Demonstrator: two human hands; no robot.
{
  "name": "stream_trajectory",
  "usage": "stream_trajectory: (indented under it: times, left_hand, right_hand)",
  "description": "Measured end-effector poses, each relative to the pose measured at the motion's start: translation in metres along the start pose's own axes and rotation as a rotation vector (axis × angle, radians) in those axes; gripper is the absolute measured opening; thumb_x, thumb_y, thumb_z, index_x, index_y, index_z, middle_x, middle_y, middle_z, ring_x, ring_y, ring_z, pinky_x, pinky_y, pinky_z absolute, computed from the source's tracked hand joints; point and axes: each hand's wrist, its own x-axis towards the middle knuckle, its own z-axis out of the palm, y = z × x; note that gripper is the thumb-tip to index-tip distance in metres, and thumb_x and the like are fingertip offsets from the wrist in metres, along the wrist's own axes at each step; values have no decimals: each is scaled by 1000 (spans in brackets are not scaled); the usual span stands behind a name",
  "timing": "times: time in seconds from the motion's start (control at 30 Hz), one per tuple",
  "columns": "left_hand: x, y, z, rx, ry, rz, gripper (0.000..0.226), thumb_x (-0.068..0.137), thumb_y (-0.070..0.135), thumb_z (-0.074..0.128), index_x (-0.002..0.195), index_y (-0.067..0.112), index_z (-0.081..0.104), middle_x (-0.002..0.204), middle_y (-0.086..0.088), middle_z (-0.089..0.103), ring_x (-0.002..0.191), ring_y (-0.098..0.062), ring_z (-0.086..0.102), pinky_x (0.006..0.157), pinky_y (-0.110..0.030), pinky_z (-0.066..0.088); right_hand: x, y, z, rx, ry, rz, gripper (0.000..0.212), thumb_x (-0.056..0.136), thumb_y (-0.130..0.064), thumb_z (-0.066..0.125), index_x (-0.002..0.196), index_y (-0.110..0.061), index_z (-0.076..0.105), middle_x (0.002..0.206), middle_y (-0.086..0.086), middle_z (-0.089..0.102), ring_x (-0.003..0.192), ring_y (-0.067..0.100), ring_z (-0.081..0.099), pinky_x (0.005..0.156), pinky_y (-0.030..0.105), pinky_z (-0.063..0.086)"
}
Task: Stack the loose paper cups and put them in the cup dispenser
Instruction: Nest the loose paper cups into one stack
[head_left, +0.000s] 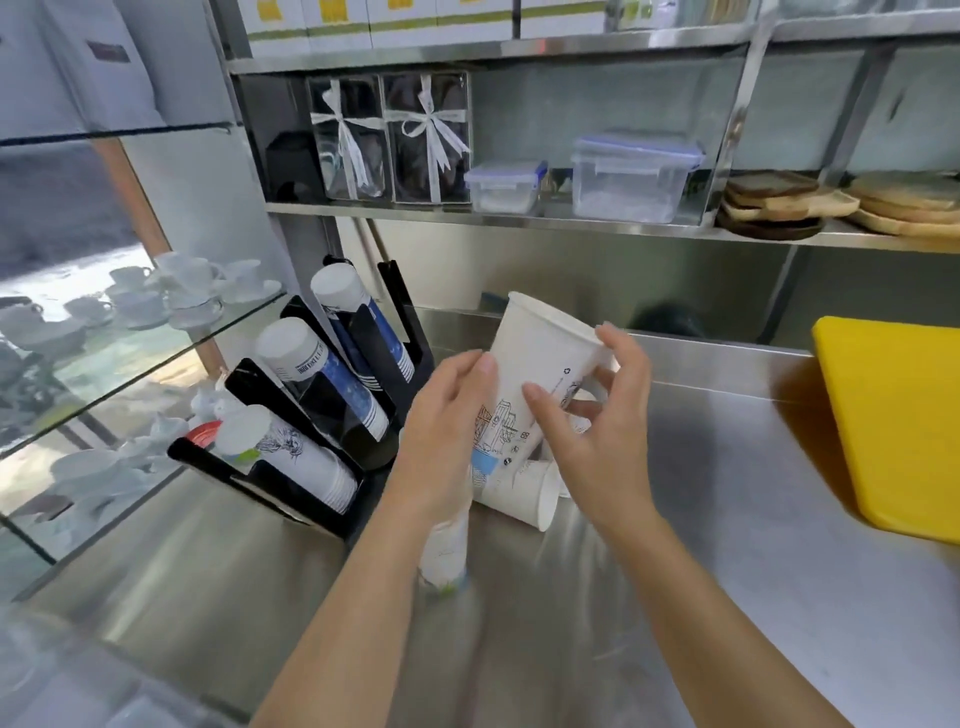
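A tall white paper cup (535, 364) with blue line drawings is tilted above the steel counter, its mouth pointing up and to the back. My left hand (447, 415) grips its left side and my right hand (597, 415) wraps its right side. Below the hands, more loose cups (524, 493) lie on their sides on the counter. Another cup (444, 556) shows under my left wrist, partly hidden. A black cup dispenser (311, 415) at the left holds three slanted rows of stacked cups.
A yellow cutting board (893, 415) lies at the right on the steel counter (701, 519). Glass shelves with white china (156, 296) stand at the left. Plastic boxes (634, 176) and wooden plates (779, 202) sit on the shelf above.
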Motion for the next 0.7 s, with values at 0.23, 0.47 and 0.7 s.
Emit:
stream_trajectory:
  times: [0.23,0.47,0.7]
  left_hand:
    - [-6,1,-56,124,-29,70,45,83,65,42,127,59,31,138,1,51,123,-8,51,102,-31,43]
    - [-17,-41,-82,367,-91,93,54,87,52,43,138,51,26,143,14,43,120,-1,52,103,-29,43]
    - [-35,-104,-92,636,40,-44,44,91,33,53,134,20,48,132,11,52,121,2,45,92,6,23]
  right_hand:
    - [-13,3,53,4,-134,-161,63,77,-37,63,129,-29,30,139,0,26,130,12,34,91,50,49]
    - [-37,35,69,-121,-305,-261,53,81,-39,55,129,-27,36,140,0,22,117,2,38,96,27,41]
    - [-76,87,66,-443,-521,-215,51,91,-51,34,124,-17,52,139,15,48,122,23,48,91,42,51]
